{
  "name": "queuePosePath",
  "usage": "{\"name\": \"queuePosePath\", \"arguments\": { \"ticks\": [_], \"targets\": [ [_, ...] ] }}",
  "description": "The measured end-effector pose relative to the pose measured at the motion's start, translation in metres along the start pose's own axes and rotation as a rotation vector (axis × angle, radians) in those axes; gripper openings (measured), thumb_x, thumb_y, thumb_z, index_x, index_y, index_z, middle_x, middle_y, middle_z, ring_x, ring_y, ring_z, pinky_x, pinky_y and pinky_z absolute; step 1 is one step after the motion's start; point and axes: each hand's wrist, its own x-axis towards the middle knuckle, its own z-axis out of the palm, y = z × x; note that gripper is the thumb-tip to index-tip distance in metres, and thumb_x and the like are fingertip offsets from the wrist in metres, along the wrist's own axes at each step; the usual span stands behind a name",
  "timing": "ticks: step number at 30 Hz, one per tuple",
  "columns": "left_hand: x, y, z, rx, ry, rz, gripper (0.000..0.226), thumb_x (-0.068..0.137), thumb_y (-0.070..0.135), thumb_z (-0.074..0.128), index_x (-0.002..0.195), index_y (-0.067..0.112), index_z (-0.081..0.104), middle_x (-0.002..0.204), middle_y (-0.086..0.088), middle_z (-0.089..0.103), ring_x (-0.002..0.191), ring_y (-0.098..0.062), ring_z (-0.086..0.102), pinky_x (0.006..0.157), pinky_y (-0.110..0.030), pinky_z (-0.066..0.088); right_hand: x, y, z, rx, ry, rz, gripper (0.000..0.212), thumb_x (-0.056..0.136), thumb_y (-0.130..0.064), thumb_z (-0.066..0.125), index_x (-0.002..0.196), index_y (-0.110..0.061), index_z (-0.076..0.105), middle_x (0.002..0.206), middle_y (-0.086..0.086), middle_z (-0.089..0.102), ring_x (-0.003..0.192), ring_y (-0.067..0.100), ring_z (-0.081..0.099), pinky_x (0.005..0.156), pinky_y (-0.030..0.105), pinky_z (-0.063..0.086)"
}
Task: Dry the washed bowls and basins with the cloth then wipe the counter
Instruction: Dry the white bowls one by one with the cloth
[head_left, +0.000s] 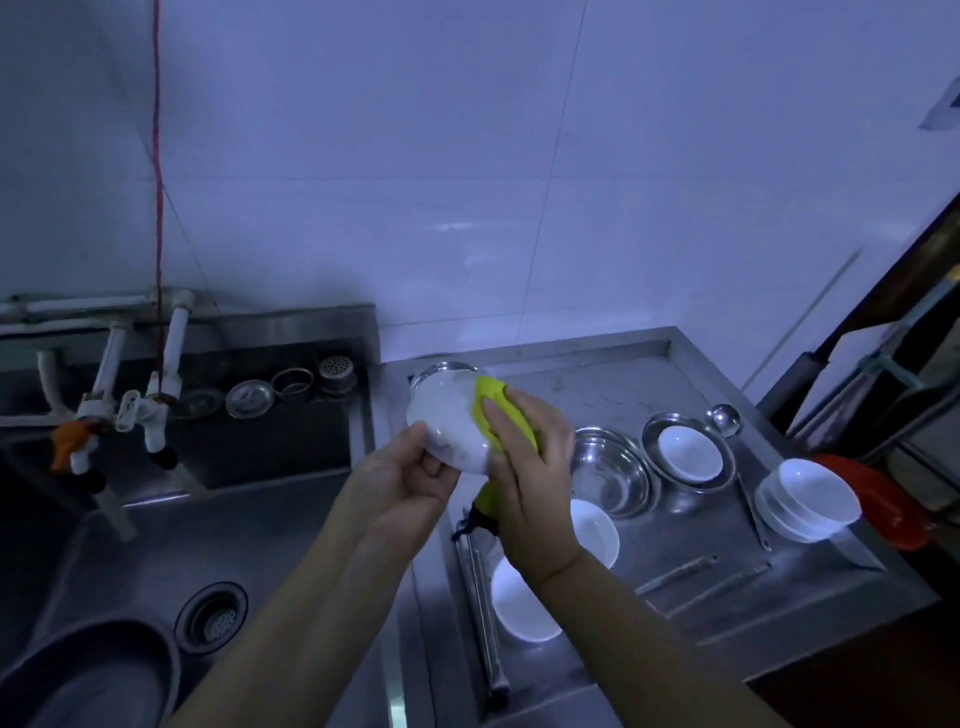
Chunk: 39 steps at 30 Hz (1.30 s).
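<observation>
My left hand (402, 480) grips the lower rim of a white bowl (447, 421), held tilted above the steel counter (613, 374). Pressed against the bowl's right side is a yellow cloth (491, 397) in my right hand (530, 457); its tail hangs below my palm. On the counter lie more white bowls: one (597, 530) partly behind my right wrist, one (514, 608) nearer me, one (688, 452) inside a steel basin, and a stack (810, 499) at the right. An empty steel basin (610, 467) sits beside my right hand.
A steel sink (218, 535) with a drain and a dark basin (93, 675) lies to the left, taps (150, 410) above it. A ladle (724, 418), chopsticks and a red object (883, 499) sit at the counter's right. Strainers line the sink ledge.
</observation>
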Motion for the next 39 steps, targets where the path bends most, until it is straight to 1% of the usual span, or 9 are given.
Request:
{"name": "queuePosePath", "arguments": {
  "ticks": [5,11,15,20,23,28,32,36,39],
  "targets": [
    [0.007,-0.015,-0.026,0.037,0.041,-0.075,0.020,0.096,0.005,0.040,0.101,-0.001,0.059,0.087,-0.013,0.073,0.097,-0.021,0.063,0.094,-0.043,0.048,-0.011,0.007,-0.014,0.375,0.036,0.458,0.035,0.097,-0.010,0.036,0.125,-0.015,0.056,0.123,0.009,0.052,0.115,-0.001,0.047,0.103,0.017,0.034],
    [0.012,-0.035,-0.043,0.438,-0.065,-0.133,0.039,0.095,0.003,0.036,0.086,0.007,0.073,0.085,-0.005,0.074,0.073,-0.015,0.071,0.062,-0.029,0.059,-0.023,0.033,-0.041,0.540,-0.069,0.745,0.033,0.097,-0.009,0.041,0.118,-0.017,0.066,0.120,0.001,0.061,0.110,0.001,0.054,0.097,0.017,0.041],
    [0.023,-0.061,-0.036,0.687,-0.205,-0.139,0.027,0.084,-0.001,0.044,0.101,0.002,0.064,0.085,-0.010,0.073,0.069,-0.017,0.069,0.060,-0.026,0.057,-0.028,0.062,-0.063,0.492,-0.118,0.748,0.039,0.096,-0.006,0.042,0.104,-0.033,0.069,0.113,-0.003,0.065,0.106,0.003,0.057,0.090,0.013,0.040],
    [0.043,-0.115,-0.024,0.968,-0.286,-0.109,0.025,0.079,-0.002,0.050,0.098,0.000,0.065,0.087,-0.016,0.071,0.074,-0.024,0.065,0.064,-0.030,0.054,-0.036,0.103,-0.110,0.388,-0.093,0.662,0.035,0.097,0.000,0.044,0.111,-0.021,0.068,0.110,-0.007,0.067,0.107,0.009,0.060,0.093,0.019,0.044],
    [0.065,-0.144,-0.014,1.199,-0.230,-0.013,0.027,0.089,-0.005,0.048,0.098,0.010,0.068,0.089,-0.016,0.071,0.076,-0.026,0.062,0.073,-0.037,0.047,-0.033,0.135,-0.150,0.373,0.022,0.738,0.035,0.098,0.000,0.045,0.108,-0.025,0.067,0.108,-0.008,0.067,0.104,0.009,0.062,0.090,0.022,0.048],
    [0.109,-0.190,0.005,1.309,-0.108,0.128,0.033,0.086,-0.006,0.052,0.086,0.022,0.069,0.076,-0.001,0.072,0.067,-0.015,0.063,0.062,-0.024,0.049,-0.025,0.196,-0.211,0.338,0.193,0.879,0.027,0.099,-0.006,0.045,0.110,-0.019,0.066,0.111,-0.004,0.067,0.097,-0.006,0.061,0.080,0.008,0.047],
    [0.147,-0.208,0.008,1.554,0.016,0.242,0.026,0.079,-0.003,0.057,0.078,0.020,0.067,0.079,-0.010,0.067,0.071,-0.022,0.058,0.067,-0.032,0.046,-0.019,0.232,-0.220,0.352,0.149,0.914,0.026,0.099,-0.007,0.044,0.112,-0.014,0.066,0.112,-0.003,0.068,0.100,-0.002,0.063,0.081,0.006,0.045],
    [0.193,-0.202,0.007,1.931,0.053,0.376,0.012,0.077,0.005,0.056,0.075,0.013,0.064,0.070,-0.006,0.063,0.069,-0.024,0.059,0.060,-0.031,0.041,-0.006,0.250,-0.202,0.425,0.064,0.905,0.035,0.099,0.000,0.042,0.100,-0.025,0.066,0.095,-0.025,0.070,0.091,-0.011,0.063,0.075,0.001,0.043],
    [0.234,-0.199,0.004,2.112,0.079,0.480,0.016,0.081,0.006,0.053,0.087,0.011,0.068,0.083,-0.010,0.067,0.079,-0.030,0.061,0.063,-0.031,0.041,0.000,0.262,-0.184,0.510,0.012,0.913,0.032,0.098,0.005,0.040,0.105,-0.012,0.067,0.094,-0.021,0.072,0.091,-0.008,0.065,0.075,0.003,0.045]
  ]
}}
